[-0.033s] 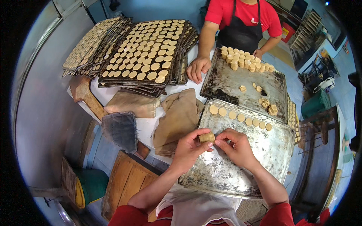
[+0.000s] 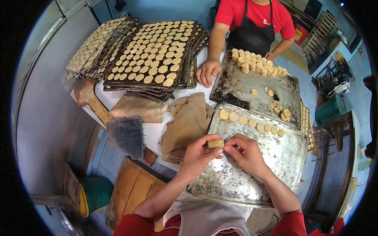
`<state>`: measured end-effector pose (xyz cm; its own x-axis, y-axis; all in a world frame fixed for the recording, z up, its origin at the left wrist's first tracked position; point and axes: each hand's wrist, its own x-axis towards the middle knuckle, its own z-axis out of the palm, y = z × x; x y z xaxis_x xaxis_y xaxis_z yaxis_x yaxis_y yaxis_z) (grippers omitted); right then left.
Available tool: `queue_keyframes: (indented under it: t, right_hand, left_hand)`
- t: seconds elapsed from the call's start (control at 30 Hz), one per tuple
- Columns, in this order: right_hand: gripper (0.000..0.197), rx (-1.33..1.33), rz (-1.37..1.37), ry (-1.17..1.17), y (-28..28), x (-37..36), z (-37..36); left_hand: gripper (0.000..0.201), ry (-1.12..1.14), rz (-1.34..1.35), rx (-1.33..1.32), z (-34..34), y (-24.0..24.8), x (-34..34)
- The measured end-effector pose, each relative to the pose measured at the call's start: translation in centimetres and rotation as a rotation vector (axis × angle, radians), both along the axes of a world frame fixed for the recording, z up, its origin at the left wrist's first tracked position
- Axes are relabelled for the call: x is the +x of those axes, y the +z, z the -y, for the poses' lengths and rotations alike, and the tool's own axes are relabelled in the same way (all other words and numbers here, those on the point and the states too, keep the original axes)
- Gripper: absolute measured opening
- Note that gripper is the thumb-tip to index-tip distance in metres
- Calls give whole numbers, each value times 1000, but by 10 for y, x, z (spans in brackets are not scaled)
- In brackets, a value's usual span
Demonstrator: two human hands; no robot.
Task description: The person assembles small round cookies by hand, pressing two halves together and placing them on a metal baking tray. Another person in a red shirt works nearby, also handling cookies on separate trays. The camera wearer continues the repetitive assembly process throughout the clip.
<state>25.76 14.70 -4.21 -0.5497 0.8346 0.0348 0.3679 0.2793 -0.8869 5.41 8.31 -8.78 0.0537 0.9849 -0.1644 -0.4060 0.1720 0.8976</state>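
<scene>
My left hand (image 2: pixel 197 156) is closed around a short stack of pale round dough discs (image 2: pixel 216 143), held sideways over the near metal baking tray (image 2: pixel 244 177). Thumb and fingers of my right hand (image 2: pixel 245 154) are pinched together at the stack's right end; whether a single disc is between them is hidden. Beyond my hands, a row of single dough discs (image 2: pixel 252 123) lies along the tray's far edge. The rest of the tray's scratched, stained surface shows bare metal.
A second tray (image 2: pixel 244 88) adjoins the far edge, bearing several upright disc stacks (image 2: pixel 252 63) and loose discs. Behind it stands a person in a black apron (image 2: pixel 252 27), one hand (image 2: pixel 208 72) beside that tray. Piled disc-covered trays (image 2: pixel 151 55) and brown cloths (image 2: pixel 187 122) are left.
</scene>
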Motion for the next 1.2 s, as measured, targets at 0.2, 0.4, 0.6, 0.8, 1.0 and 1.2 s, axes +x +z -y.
queue_keyframes:
  t: [0.2, 0.4, 0.6, 0.8, 1.0, 1.2]
  right_hand:
    - [8, -15, -24, 76, 3, -20, -14]
    - [21, 410, 334, -131, -34, -24, -50]
    - [19, -76, 32, 117, 5, -23, -26]
    - [20, 10, 20, -35, -9, -15, -27]
    - [22, 241, 83, -112, -31, -3, -45]
    - [27, -16, 192, -37, -12, 8, -35]
  left_hand:
    - [39, 43, 17, 22, -1, -5, -15]
    - [38, 203, 53, -1, -3, 3, -15]
    - [39, 147, -25, -13, -1, -4, -14]
    - [39, 112, -8, -5, -8, 0, -6]
    - [39, 96, -31, -17, -12, -3, 0]
    - [39, 33, -28, -37, -14, -8, 9]
